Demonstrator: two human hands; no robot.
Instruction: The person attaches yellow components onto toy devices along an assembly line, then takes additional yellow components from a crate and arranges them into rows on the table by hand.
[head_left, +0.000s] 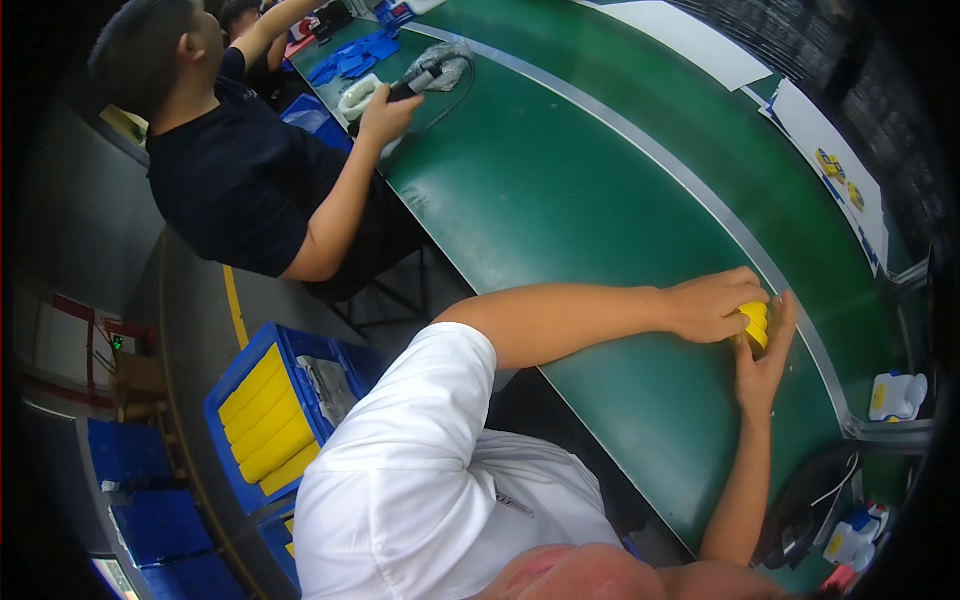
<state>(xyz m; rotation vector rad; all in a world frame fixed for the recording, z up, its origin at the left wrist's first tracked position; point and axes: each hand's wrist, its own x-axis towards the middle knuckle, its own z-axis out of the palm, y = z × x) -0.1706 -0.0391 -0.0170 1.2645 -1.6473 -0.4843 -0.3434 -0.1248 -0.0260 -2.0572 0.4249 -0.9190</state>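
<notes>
Over the right part of the green worktable (640, 400), both of my hands are closed around a small yellow ridged, rounded piece (757, 325). Its exact kind I cannot make out. My left hand (712, 306) reaches in from the left, with its fingers curled on the top and near side of the piece. From below, my right hand (768, 368) supports it, thumb on the near side and fingers along the far side. The fingers hide part of the yellow piece.
At the left, a co-worker (250, 180) holds a dark handheld tool (410, 85) beside blue pieces (355, 55). A blue crate (213, 410) with long yellow rows (265, 420) stands left of me. White sheets (835, 165) and a white-blue device (897, 397) lie along the far right side.
</notes>
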